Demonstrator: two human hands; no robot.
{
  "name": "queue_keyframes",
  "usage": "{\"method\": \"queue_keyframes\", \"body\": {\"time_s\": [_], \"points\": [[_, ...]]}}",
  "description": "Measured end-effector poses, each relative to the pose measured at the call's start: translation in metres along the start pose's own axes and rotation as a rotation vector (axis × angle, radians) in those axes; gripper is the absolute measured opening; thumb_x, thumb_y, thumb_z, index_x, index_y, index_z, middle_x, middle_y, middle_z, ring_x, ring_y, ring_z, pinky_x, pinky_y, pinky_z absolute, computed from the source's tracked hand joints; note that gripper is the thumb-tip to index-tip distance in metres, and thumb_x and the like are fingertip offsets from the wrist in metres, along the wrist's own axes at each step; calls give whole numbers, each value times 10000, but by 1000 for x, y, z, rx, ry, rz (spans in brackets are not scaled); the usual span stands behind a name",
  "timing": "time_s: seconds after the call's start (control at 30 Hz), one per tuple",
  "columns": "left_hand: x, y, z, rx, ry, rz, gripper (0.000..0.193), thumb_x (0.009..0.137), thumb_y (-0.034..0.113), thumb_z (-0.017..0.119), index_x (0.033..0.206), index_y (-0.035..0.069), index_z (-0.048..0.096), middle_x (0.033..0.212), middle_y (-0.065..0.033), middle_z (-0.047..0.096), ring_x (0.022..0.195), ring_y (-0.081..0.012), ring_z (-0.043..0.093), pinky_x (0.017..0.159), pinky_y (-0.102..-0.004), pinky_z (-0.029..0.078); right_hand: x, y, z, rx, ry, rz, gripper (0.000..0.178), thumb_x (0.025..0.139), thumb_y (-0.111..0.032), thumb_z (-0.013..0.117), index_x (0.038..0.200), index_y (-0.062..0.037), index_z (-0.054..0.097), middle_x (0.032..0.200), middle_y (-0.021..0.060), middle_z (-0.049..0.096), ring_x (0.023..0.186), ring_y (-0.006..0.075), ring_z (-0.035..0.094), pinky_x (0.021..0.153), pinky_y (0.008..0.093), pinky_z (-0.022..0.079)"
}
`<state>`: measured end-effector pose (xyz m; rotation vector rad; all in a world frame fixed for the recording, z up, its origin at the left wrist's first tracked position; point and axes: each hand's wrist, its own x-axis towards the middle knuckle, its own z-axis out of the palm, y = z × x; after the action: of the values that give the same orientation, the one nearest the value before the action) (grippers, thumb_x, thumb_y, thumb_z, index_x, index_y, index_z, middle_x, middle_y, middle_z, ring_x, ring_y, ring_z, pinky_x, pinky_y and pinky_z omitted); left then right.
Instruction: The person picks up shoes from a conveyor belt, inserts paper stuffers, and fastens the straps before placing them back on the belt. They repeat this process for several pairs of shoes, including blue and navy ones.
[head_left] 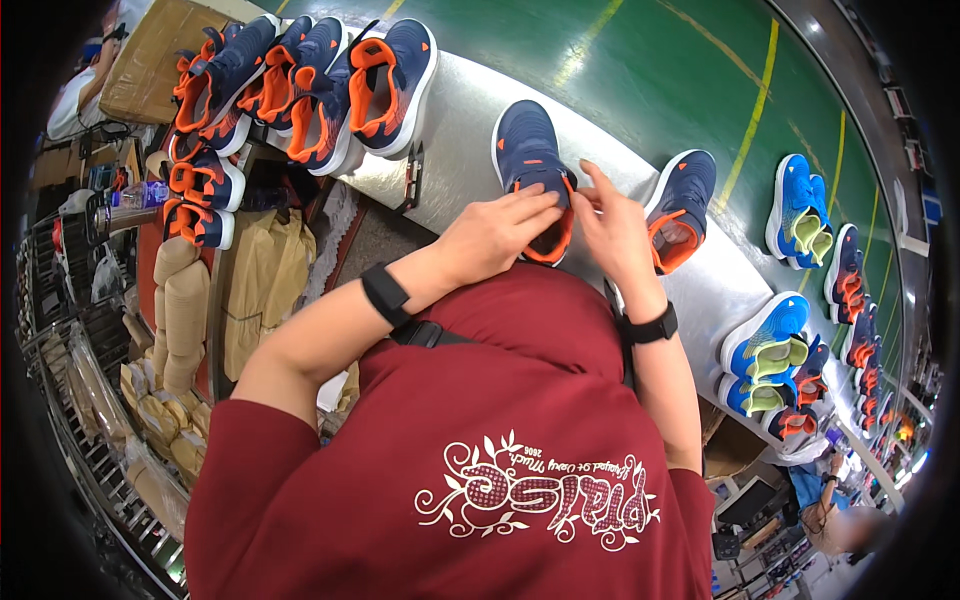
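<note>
In front of my body a navy sneaker [526, 135] with orange lining and a white sole stands on the metal bench, its toe pointing away from me. My left hand [502, 228] lies over the tongue and opening, fingertips together and pressing on the upper; its thumb is hidden. At the right edge of the collar, my right hand [612, 228] pinches the shoe with bent fingers, while one finger sticks up free. A second navy sneaker [684, 200] stands just right of my right hand, untouched.
More navy-and-orange sneakers [395, 75] crowd the bench's left end beside a cardboard box [165, 60]. Blue sneakers [768, 335] with lime lining sit on the right. The metal bench [470, 85] borders a green floor [680, 70]. Another person [815, 500] is at lower right.
</note>
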<state>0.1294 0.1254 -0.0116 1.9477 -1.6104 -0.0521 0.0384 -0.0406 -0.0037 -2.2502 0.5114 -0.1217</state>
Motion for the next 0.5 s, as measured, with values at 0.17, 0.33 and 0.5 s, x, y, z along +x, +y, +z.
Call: {"method": "queue_keyframes", "body": {"time_s": [0.17,0.33,0.5], "points": [[-21,3,-22,-272,208,-508,231,859,235,634,926,14,624,803,-98,630,691,-201,618,624,-289,498,-23,-14,-4,51,72,-62,131,853,-116,562,908,-6,606,808,199,633,748,364,618,648,403,488],[4,-24,-23,-543,126,-950,539,917,504,461,847,-7,615,641,-113,578,630,-272,566,601,-322,443,-7,-22,28,-192,-410,-174,312,818,-308,631,792,2,613,750,205,621,747,375,614,694,439,487],[37,-36,-19,-801,-59,-869,415,914,390,545,783,5,627,640,8,528,603,-63,487,533,-214,387,5,-17,51,-380,-418,-100,374,788,-363,645,752,8,638,730,215,628,727,375,625,699,451,489]]}}
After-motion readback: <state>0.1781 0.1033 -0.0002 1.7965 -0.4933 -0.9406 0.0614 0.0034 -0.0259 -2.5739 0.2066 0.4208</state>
